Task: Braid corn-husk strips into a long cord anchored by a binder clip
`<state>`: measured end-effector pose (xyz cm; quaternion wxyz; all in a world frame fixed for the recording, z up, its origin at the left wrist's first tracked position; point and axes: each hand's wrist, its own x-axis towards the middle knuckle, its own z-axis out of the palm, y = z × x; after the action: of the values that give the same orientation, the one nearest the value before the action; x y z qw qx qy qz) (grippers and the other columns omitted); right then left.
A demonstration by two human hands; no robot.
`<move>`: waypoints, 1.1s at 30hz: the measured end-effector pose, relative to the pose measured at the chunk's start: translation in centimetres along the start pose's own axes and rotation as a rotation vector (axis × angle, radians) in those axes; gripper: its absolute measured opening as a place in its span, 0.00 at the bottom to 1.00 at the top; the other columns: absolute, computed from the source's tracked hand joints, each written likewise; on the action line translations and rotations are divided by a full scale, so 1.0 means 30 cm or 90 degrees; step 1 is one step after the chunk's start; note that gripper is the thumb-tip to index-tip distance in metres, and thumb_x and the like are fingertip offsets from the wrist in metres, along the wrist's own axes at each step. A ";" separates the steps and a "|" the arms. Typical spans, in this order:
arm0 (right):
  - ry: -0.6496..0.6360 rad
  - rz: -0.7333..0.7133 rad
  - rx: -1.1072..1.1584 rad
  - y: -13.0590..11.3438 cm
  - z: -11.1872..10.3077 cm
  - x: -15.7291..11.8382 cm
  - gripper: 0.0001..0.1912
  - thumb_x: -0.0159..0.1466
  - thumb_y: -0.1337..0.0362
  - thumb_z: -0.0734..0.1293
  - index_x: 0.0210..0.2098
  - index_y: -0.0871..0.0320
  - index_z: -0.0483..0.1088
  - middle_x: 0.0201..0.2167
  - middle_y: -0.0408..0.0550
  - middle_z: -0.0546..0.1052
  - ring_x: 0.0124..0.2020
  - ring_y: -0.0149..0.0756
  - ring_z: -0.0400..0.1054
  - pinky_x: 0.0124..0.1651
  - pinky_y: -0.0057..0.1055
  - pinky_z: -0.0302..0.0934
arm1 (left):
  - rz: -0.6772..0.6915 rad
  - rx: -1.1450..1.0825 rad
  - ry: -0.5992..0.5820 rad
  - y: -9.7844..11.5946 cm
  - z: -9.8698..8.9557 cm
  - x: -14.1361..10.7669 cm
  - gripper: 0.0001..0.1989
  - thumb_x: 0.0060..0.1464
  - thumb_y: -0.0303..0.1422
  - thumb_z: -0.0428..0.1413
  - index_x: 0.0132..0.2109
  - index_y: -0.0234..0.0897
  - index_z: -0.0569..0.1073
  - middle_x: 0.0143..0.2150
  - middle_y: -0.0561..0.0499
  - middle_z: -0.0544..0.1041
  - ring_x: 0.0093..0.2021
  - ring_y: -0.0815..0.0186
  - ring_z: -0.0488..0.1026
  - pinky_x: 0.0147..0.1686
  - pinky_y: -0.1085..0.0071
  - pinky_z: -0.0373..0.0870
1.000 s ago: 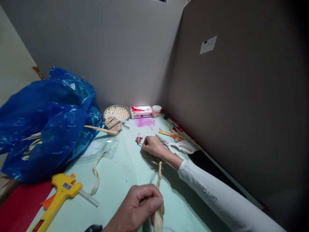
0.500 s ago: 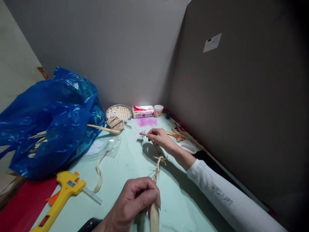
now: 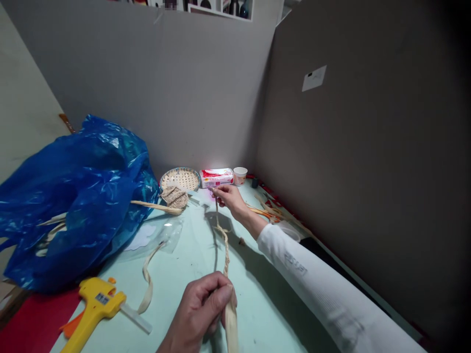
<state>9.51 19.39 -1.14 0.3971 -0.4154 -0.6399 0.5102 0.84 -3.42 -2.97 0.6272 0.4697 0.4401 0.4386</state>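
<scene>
My left hand (image 3: 208,301) is closed at the front of the table, pinching a pale plant-fibre cord (image 3: 225,252) between thumb and fingers. Below that grip a wide flat strip runs down out of the picture; beyond it the cord is narrow and twisted, with loose ends sticking out partway along. My right hand (image 3: 231,198), reaching from a white sleeve, is closed on the cord's thin, darker far end, in front of the tissue pack (image 3: 217,177). The cord stretches between both hands above the table. A small pinkish object at the right fingertips is hard to make out.
Left: a blue plastic bag (image 3: 84,196), a yellow glue gun (image 3: 93,306) with a clear stick, a curled husk strip (image 3: 147,279). At the back: a woven basket (image 3: 180,177), a woven piece (image 3: 174,197), a paper cup (image 3: 240,175). Orange-handled scissors (image 3: 263,213) lie right.
My right hand has moved up and left, raising the far end of the cord. The left hand still grips it, slightly further left. The view has tilted upward.
</scene>
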 end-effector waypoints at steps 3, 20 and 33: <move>-0.010 -0.020 0.018 -0.045 0.001 0.041 0.17 0.67 0.60 0.64 0.53 0.60 0.66 0.50 0.52 0.71 0.46 0.40 0.70 0.46 0.43 0.68 | -0.046 -0.079 0.086 -0.031 -0.022 0.030 0.20 0.50 0.48 0.59 0.28 0.36 0.65 0.16 0.64 0.53 0.16 0.79 0.40 0.16 0.78 0.35; -0.272 -0.017 -0.012 -0.025 -0.010 -0.598 0.16 0.65 0.52 0.65 0.41 0.60 0.71 0.36 0.47 0.76 0.37 0.35 0.68 0.38 0.28 0.60 | 0.018 -0.128 0.165 -0.025 -0.022 0.026 0.13 0.58 0.40 0.56 0.32 0.35 0.67 0.22 0.60 0.58 0.20 0.77 0.43 0.19 0.77 0.39; -0.275 0.172 0.218 -0.005 -0.022 -0.608 0.14 0.64 0.53 0.65 0.36 0.57 0.62 0.25 0.40 0.68 0.20 0.24 0.58 0.22 0.22 0.53 | 0.002 -0.123 0.221 -0.019 -0.002 0.018 0.10 0.57 0.38 0.56 0.41 0.35 0.74 0.25 0.53 0.72 0.20 0.76 0.51 0.20 0.75 0.48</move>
<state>16.28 2.51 -2.42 0.2446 -0.3058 -0.5531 0.7353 0.97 -2.98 -3.61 0.5832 0.3250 0.4968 0.5545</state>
